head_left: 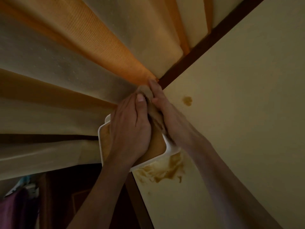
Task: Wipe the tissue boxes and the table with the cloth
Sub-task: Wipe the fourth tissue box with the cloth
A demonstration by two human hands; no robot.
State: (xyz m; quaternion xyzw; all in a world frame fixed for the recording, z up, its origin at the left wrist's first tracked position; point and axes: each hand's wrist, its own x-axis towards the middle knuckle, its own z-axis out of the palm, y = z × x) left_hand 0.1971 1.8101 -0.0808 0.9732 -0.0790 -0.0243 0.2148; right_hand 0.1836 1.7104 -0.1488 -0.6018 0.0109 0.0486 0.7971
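brown smears on pale cream counter, just below box | white-rimmed, tan-topped tissue box at counter edge | left hand grips box top | right hand pinches crumpled beige cloth beside box | orange curtain behind box | step: wiping box, seemingly | next: needs firm strokes over smears

No readable text, label, brand, number or sign anywhere in view; picture dim, surfaces plain.
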